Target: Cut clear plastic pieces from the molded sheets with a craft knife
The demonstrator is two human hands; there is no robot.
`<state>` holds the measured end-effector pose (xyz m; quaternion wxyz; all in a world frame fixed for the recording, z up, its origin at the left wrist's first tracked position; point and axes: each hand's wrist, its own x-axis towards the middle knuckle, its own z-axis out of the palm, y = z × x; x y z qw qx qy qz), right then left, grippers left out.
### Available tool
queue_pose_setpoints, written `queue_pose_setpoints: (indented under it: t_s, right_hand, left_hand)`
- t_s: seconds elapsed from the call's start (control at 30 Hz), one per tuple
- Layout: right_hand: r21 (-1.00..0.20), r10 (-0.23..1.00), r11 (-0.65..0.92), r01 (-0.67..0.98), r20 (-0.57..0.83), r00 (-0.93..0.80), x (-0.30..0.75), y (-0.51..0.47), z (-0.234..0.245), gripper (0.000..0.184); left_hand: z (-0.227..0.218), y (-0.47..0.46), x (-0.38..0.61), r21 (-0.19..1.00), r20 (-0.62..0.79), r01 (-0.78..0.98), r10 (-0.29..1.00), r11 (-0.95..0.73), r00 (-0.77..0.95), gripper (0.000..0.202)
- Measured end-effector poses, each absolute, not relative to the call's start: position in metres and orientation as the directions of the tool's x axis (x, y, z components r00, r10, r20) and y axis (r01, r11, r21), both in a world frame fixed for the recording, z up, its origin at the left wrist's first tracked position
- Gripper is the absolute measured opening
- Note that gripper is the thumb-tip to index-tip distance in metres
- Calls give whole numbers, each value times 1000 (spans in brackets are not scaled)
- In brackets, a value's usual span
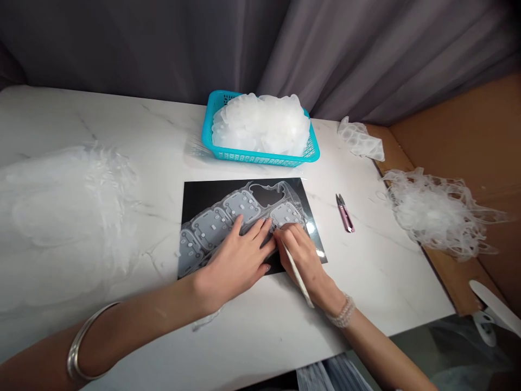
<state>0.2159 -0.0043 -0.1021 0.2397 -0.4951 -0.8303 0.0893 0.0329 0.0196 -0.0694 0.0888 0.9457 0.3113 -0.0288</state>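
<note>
On a black mat (315,233) lies a translucent molded sheet (211,227) with rounded panels, dotted with small pale bumps and slots. My left hand (240,255) rests flat on this sheet, its fingers spread and pressing it down. Close beside those fingertips, my right hand (301,252) grips a slim white pen-like tool (299,277) whose working tip is hidden at the sheet. One opening (266,194) in the sheet's upper part shows the black mat through it. To the right of the mat lie small pink-handled thread snips (345,213).
A turquoise basket (264,158) heaped with translucent white pieces (262,122) stands behind the mat. Stacked clear sheets (61,228) cover the left side. Tangled clear scraps (435,212) and a smaller translucent piece (360,139) lie at right, near a brown panel (464,146).
</note>
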Motion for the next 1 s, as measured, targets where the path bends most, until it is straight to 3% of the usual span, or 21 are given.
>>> queue_pose_setpoints:
  t_s: [0.17, 0.33, 0.4, 0.5, 0.57, 0.67, 0.8, 0.93, 1.0]
  right_hand:
    - [-314, 878, 446, 838, 334, -342, 218, -6, -108, 27]
    - [-248, 865, 488, 837, 266, -425, 219, -9, -107, 38]
    - [-351, 883, 463, 814, 262, -389, 215, -7, -104, 37]
    - [-680, 949, 314, 662, 212, -232, 209, -1, -99, 32]
    - [-812, 974, 225, 539, 172, -147, 213, 5, -95, 27]
    - [-899, 988, 122, 421, 151, 36, 247, 17, -89, 18]
    - [-989, 926, 3, 150, 59, 372, 339, 27, -79, 23]
    - [-996, 888, -63, -68, -87, 451, 386, 25, -73, 25]
    - [-981, 884, -93, -167, -159, 440, 372, 21, -70, 26]
  left_hand:
    - [-78, 17, 33, 82, -112, 604, 595, -793, 796, 60]
    - [-92, 14, 33, 58, -60, 639, 636, -767, 769, 61]
    - [-95, 14, 33, 71, -45, 660, 658, -748, 751, 64]
    - [-96, 13, 33, 91, -58, 674, 671, -734, 739, 67]
    - [-96, 13, 34, 93, -59, 677, 675, -730, 735, 69]
    - [-98, 13, 34, 95, -26, 683, 684, -724, 729, 69]
    - [-104, 12, 34, 131, 6, 679, 685, -722, 728, 67]
    - [-95, 12, 33, 247, -13, 662, 681, -707, 732, 68]
    - [-82, 17, 34, 382, -23, 647, 693, -660, 721, 63]
